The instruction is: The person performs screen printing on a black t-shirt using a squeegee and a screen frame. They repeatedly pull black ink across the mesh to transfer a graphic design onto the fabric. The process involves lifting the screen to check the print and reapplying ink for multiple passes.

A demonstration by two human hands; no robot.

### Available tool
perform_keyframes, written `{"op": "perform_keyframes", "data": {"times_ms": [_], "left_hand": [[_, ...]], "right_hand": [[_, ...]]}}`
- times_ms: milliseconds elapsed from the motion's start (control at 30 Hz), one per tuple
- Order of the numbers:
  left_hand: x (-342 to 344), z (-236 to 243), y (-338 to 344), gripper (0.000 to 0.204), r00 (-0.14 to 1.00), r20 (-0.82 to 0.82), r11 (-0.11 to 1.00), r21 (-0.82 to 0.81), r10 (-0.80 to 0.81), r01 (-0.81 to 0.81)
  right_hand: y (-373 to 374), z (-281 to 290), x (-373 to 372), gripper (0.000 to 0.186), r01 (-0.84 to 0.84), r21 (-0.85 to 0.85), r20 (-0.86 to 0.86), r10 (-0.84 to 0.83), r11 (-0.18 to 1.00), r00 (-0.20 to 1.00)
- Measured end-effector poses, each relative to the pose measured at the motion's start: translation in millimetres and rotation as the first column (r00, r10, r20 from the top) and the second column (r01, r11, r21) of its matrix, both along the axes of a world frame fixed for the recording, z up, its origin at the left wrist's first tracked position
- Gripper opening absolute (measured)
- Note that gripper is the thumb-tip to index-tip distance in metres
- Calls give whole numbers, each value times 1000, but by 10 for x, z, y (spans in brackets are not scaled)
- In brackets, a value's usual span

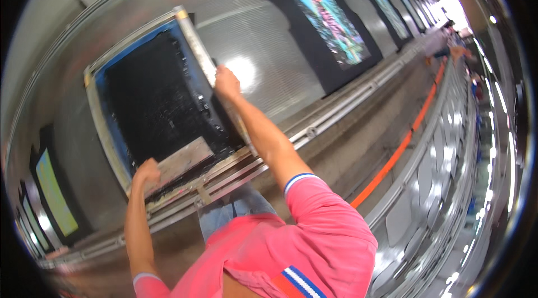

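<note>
A screen printing frame with pale edges lies tilted in view on the long metal table. Black ink covers most of its mesh, with a blue border showing along the edges. At the frame's near end, my left hand is closed on the left end of a wide squeegee, whose flat face is smeared grey. My right hand is closed around the right side of the frame, about midway along. A dark corner of cloth peeks out past the frame's far right corner; whatever else lies under the frame is hidden.
Black shirt pieces with a colourful print lie along the table to the right, and one with a yellow-green print to the left. A metal rail edges the table. Behind me run an orange strip and another metal line.
</note>
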State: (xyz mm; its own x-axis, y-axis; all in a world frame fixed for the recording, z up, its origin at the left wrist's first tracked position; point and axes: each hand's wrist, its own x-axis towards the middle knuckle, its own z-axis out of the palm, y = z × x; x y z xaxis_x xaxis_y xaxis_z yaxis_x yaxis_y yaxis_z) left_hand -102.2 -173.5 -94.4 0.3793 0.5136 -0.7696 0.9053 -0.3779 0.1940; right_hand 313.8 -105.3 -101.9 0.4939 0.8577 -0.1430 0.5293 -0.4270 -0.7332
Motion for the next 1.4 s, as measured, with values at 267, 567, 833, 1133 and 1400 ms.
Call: {"op": "perform_keyframes", "data": {"times_ms": [267, 567, 833, 1133, 1400], "left_hand": [[367, 900, 733, 22, 975, 132, 977, 99, 176, -190], [763, 1136, 1889, 22, 903, 426, 779, 545, 61, -310], [204, 843, 3987, 32, 952, 301, 714, 652, 65, -255], [235, 496, 3319, 15, 933, 361, 645, 711, 6, -280], [95, 505, 1181, 40, 938, 330, 740, 604, 107, -297]], "right_hand": [[-27, 253, 191, 40, -156, 20, 580, 116, 988, 806], [1169, 961, -637, 28, -688, -431, 398, 807, 584, 435], [3092, 905, -539, 24, -736, -189, 624, 658, 650, 421], [2401, 561, -515, 19, -776, -115, 590, 671, 620, 449], [373, 577, -653, 18, -811, -86, 501, 729, 578, 466]]}}
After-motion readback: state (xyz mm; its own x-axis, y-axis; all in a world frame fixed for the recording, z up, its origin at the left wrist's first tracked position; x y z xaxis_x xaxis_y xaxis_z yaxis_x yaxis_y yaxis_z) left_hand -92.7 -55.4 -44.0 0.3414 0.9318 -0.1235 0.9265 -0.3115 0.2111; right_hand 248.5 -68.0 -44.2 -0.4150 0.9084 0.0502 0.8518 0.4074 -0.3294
